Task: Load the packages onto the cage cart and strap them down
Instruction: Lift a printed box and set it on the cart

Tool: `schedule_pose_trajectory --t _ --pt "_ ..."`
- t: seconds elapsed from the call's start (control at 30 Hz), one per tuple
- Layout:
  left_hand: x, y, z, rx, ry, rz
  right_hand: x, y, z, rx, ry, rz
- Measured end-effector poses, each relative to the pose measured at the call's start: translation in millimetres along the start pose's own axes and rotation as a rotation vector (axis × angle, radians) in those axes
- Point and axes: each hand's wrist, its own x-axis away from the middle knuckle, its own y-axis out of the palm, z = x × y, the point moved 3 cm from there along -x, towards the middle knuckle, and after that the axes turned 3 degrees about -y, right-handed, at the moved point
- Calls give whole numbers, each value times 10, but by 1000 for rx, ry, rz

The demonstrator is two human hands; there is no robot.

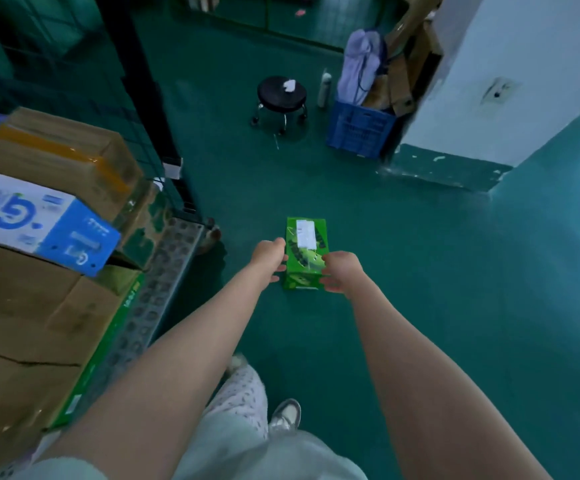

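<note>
Head view: left grip [269, 254] & right grip [342, 271] clamped on 2 sides of green box [305, 258], low by floor [420, 306], near cage cart [174, 258]. Risk imo: hold slips on lift, or box topples off stacked cartons [22, 306].

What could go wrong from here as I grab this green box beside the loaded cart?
The left hand and right hand grip only the near end of the green box, so it may tip and slip. The blue-and-white box lies tilted on the stack in the cage cart; adding another package might dislodge it.
</note>
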Motion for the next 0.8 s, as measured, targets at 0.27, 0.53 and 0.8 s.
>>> schedule_pose_trajectory --t 0.27,0.53,0.8 --pt "-831 423 377 -60 -68 17 -840 -265 -12 94 199 37" --pt "-1857 934 587 -228 -28 0 -1859 -404 61 147 233 -4" --pt "-3286 1299 -127 -338 -136 49 -3207 -170 779 291 229 -99"
